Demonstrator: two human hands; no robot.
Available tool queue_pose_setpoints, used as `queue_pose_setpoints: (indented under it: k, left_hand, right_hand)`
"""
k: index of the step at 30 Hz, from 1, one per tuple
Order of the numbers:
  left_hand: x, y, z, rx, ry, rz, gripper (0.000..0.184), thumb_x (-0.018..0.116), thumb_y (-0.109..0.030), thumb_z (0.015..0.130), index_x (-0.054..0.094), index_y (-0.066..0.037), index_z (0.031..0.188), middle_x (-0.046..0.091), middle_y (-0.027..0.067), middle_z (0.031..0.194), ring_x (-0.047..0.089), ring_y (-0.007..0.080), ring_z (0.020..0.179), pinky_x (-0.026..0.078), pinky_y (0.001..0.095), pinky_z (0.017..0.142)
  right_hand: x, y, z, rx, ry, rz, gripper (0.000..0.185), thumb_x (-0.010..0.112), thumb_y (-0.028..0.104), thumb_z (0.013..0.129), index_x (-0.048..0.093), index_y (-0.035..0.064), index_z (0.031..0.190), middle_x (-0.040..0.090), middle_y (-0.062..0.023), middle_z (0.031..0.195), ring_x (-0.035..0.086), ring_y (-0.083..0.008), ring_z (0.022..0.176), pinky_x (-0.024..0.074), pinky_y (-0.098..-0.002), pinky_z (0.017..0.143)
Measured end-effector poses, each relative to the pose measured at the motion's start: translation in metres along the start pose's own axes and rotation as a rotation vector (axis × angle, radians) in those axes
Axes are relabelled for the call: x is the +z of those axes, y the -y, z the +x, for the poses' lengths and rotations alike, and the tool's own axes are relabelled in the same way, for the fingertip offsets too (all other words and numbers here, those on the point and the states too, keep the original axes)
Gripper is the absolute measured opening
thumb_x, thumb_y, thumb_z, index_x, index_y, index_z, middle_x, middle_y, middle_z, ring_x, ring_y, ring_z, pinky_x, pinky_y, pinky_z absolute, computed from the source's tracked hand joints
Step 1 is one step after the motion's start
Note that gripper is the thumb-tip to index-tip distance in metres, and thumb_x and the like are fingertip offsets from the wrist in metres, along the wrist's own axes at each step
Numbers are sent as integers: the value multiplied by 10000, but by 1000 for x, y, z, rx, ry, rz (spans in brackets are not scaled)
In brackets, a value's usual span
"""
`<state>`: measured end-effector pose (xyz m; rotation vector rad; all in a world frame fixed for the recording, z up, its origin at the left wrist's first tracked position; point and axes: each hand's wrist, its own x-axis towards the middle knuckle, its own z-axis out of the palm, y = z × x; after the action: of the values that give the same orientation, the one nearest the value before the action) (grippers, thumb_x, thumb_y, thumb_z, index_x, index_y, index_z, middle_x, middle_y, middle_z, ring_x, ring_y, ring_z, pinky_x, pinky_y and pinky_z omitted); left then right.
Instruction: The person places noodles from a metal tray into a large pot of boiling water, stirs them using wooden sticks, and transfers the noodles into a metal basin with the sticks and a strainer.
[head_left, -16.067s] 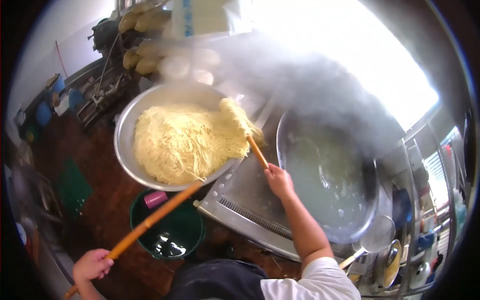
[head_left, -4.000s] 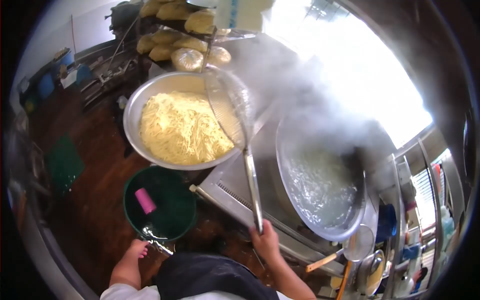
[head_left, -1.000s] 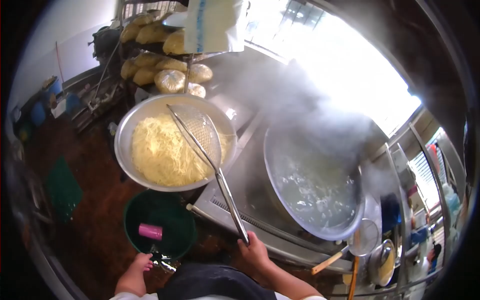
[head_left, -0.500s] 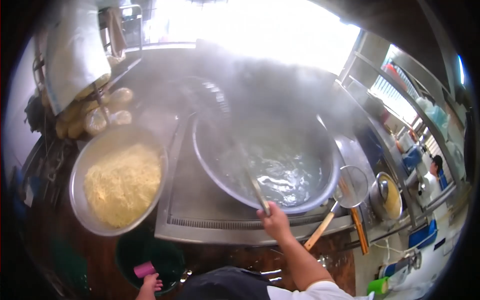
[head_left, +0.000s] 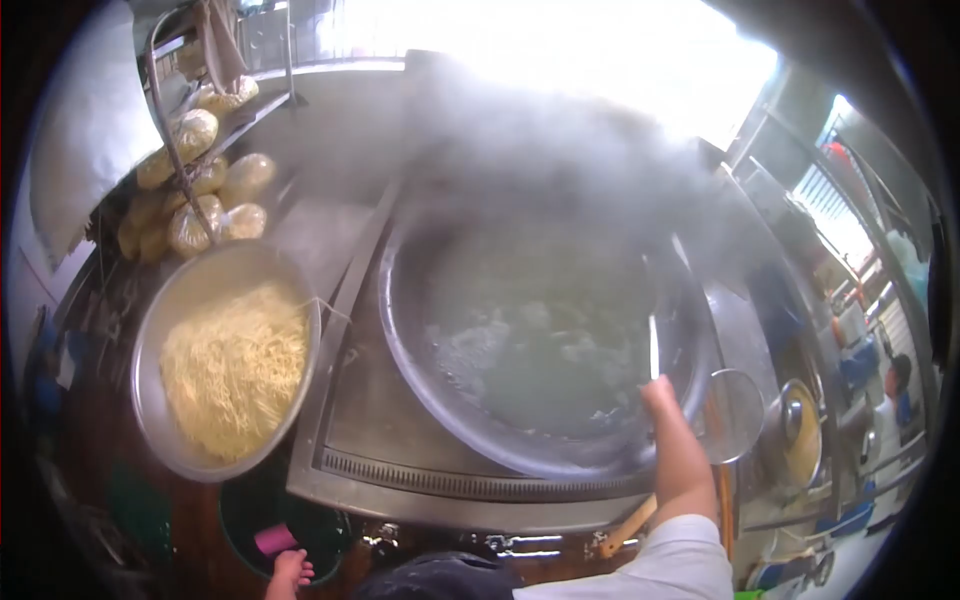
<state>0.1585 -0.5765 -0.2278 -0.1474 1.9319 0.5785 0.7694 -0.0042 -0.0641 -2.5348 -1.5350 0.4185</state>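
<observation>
A large metal pot [head_left: 440, 440] of steaming, cloudy water stands on the steel stove. At its right rim my right hand [head_left: 658, 394] is closed round the handle of a long-handled skimmer [head_left: 654, 345]. Steam and water hide the skimmer's head. Low on the left, my left hand [head_left: 291, 570] is closed on a pink cup [head_left: 275, 540], held over a dark green tub [head_left: 230, 510]. Left of the stove sits a metal basin [head_left: 148, 400] heaped with yellow noodles [head_left: 235, 365].
Bags of noodles [head_left: 195, 225] are stacked at the back left beside a metal rack [head_left: 165, 120]. A round mesh strainer [head_left: 735, 415] lies right of the pot, with a wooden handle [head_left: 628, 528] nearby. Another bowl [head_left: 800, 440] stands farther right. A person [head_left: 900, 380] is in the right background.
My right hand has swung the skimmer from the pot's front middle to its right rim; its head, visible over the pot before, is out of sight. The left hand keeps the pink cup.
</observation>
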Motion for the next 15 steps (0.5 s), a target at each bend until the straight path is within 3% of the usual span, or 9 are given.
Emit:
queue_pose_setpoints:
  k: [1, 3, 6, 9, 11, 14, 15]
  left_hand:
    - [2, 5, -2, -14, -8, -17, 312, 558, -337, 923, 540, -104, 1129, 629, 73, 824, 609, 191, 597, 479, 344, 466]
    - [4, 22, -9, -47, -22, -48, 336, 598, -406, 901, 559, -130, 1089, 622, 33, 807, 570, 140, 567, 443, 318, 475]
    - [5, 40, -13, -116, -5, -20, 388, 596, -435, 893, 553, -124, 1121, 635, 55, 871, 601, 179, 651, 478, 360, 537]
    - [6, 50, -12, -137, 40, -17, 428, 590, -450, 890, 547, -110, 1146, 637, 68, 896, 607, 200, 711, 490, 361, 576]
    - [3, 55, -9, -137, 63, -8, 441, 581, -456, 894, 546, -105, 1159, 634, 67, 899, 604, 193, 720, 489, 354, 590]
    - [2, 53, 4, -130, 12, -45, 313, 540, -307, 932, 528, -86, 1153, 634, 102, 841, 630, 232, 626, 502, 379, 479]
    - [-1, 51, 9, -106, 22, -22, 319, 533, -313, 937, 516, -92, 1166, 635, 107, 856, 634, 249, 651, 512, 400, 512]
  right_hand:
    - [22, 13, 14, 99, 159, -40, 287, 602, 144, 844, 603, -52, 1054, 685, -213, 883, 699, -325, 815, 548, -436, 677]
    - [42, 37, 17, 114, 336, -50, 234, 634, 146, 820, 635, -42, 958, 676, -166, 735, 687, -282, 645, 540, -419, 561]
    - [16, 87, -42, 64, 458, 41, 190, 610, 88, 802, 617, -34, 949, 657, -144, 708, 652, -223, 590, 520, -396, 537]
    - [26, 99, -69, -103, 595, -12, 191, 640, 131, 794, 607, -25, 899, 625, -104, 665, 599, -194, 537, 473, -370, 465]
    - [40, 94, -92, -120, 700, 164, 185, 660, 172, 819, 579, 17, 880, 561, -41, 629, 530, -151, 485, 425, -330, 421]
    - [20, 100, -156, 1, 972, 531, 151, 647, 183, 857, 555, 75, 911, 503, 9, 624, 459, -101, 452, 380, -277, 402]
    - [2, 105, -182, 83, 1049, 608, 132, 643, 187, 885, 538, 126, 936, 444, 51, 618, 420, -61, 454, 368, -248, 408]
